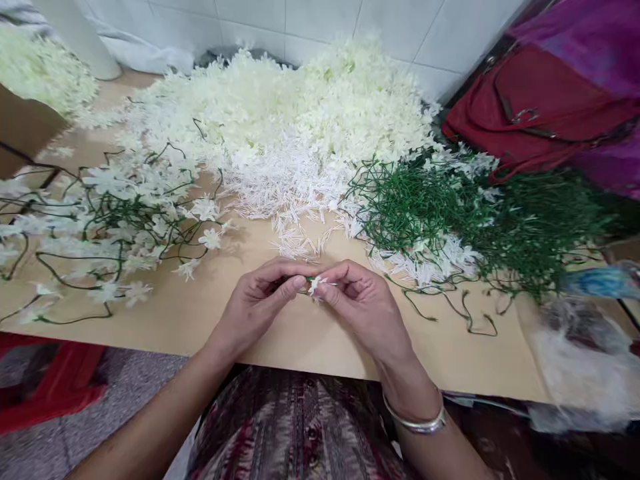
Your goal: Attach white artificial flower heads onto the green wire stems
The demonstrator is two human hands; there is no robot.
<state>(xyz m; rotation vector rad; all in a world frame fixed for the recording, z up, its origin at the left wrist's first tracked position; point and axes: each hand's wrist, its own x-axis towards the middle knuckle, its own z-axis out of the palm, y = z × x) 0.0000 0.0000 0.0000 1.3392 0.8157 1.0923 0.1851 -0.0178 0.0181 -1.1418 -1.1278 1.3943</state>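
Note:
Near the table's front edge, my left hand [267, 297] pinches a thin green stem [309, 279] between thumb and forefinger. Facing it, my right hand [361, 300] grips a small white artificial flower [317, 285] at the stem's end. The fingertips of both hands almost meet there, and they hide part of the stem. Just beyond my hands lie loose white sticks [295, 240], thin and short. To the left spreads a heap of white flowers on green stems [145, 200]. Bare green stems [415, 207] are bunched to the right.
A large mound of cream-white petals [280, 107] stands against the tiled wall [320, 20]. At the back right rests a red bag [545, 107]. Clear plastic bags [585, 367] hang over the right edge. A red stool [55, 387] is on the floor at left.

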